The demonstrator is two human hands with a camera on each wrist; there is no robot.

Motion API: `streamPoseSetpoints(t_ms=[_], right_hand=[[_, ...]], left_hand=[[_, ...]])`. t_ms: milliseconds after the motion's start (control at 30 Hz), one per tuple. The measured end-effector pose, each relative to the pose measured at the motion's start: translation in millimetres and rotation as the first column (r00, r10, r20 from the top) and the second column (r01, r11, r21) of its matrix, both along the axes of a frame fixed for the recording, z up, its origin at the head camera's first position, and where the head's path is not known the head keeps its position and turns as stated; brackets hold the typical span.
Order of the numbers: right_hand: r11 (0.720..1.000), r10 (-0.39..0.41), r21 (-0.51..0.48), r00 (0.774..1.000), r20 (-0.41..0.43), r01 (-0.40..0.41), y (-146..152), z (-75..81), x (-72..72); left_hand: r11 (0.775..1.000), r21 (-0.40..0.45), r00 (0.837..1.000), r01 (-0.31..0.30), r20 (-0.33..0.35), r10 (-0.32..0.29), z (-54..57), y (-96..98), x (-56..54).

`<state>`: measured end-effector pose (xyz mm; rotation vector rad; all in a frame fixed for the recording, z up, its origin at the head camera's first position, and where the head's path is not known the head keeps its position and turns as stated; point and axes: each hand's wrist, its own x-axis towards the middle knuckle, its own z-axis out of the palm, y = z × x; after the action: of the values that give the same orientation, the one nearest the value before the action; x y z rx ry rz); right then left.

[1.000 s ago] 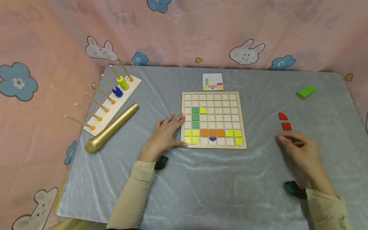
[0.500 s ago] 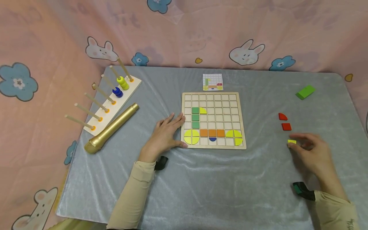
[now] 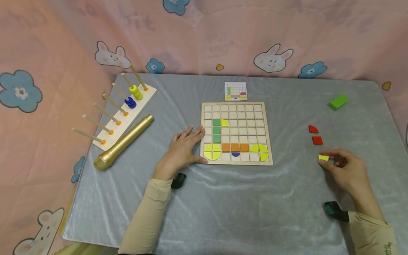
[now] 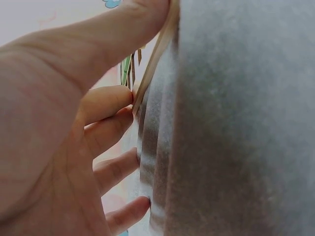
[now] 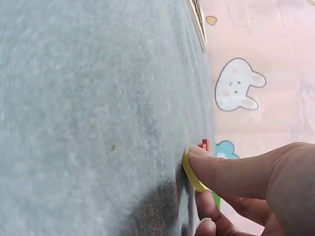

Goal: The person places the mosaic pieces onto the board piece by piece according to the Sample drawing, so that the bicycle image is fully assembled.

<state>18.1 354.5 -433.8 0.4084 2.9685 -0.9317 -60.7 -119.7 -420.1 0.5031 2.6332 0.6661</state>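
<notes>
My right hand pinches a yellow tile between thumb and fingers, just above the cloth on the right side. In the right wrist view the yellow tile shows a curved edge. A red square tile and a red quarter-round tile lie beyond that hand. At the middle stands a wooden grid board with green, orange, yellow and blue tiles in its cells. My left hand rests with spread fingers against the board's left edge, thumb at the near left corner.
A small pattern card lies behind the board. To the left are a peg stand with blue and yellow beads and a gold microphone. A green block sits at the far right. Pink curtain hangs behind the table.
My right hand has shifted to the right and slightly nearer, bringing the yellow tile into clear view at its fingertips. In the last half second it barely moves. The left hand stays put.
</notes>
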Motion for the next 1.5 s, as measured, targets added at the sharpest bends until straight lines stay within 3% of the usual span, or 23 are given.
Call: streamPoseSetpoints(t_ms=[400, 667, 800, 1133, 1300, 1500], right_hand=[[0.999, -0.006, -0.045, 1.0, -0.016, 0.005, -7.1, 8.7, -6.7], [0.989, 0.045, -0.132, 0.982, -0.184, -0.07, -24.5, 12.2, -14.6], [0.987, 0.053, -0.139, 0.975, -0.214, -0.084, -38.8, 10.5, -18.4], [0.985, 0.106, -0.121, 0.984, -0.143, -0.124, -79.6, 13.6, -30.9], [0.968, 0.182, -0.148, 0.974, -0.136, -0.202, -99.9, 12.5, -36.1], [0.95, 0.25, -0.146, 0.951, -0.184, -0.278, -118.9, 10.1, -41.3]], left_hand=[[1.0, 0.008, 1.0, 0.001, -0.001, -0.001, 1.2, -0.1, -0.2], [1.0, 0.012, 1.0, -0.003, -0.004, 0.003, 1.4, -1.1, 0.8], [1.0, 0.013, 1.0, -0.002, -0.004, 0.002, 0.4, -1.6, 0.8], [1.0, 0.013, 1.0, -0.001, -0.001, 0.001, 2.1, -0.6, 0.7], [1.0, 0.015, 1.0, -0.002, -0.002, 0.002, 2.4, -0.7, 0.8], [1.0, 0.014, 1.0, 0.0, 0.003, 0.0, 2.2, 0.0, 0.5]])
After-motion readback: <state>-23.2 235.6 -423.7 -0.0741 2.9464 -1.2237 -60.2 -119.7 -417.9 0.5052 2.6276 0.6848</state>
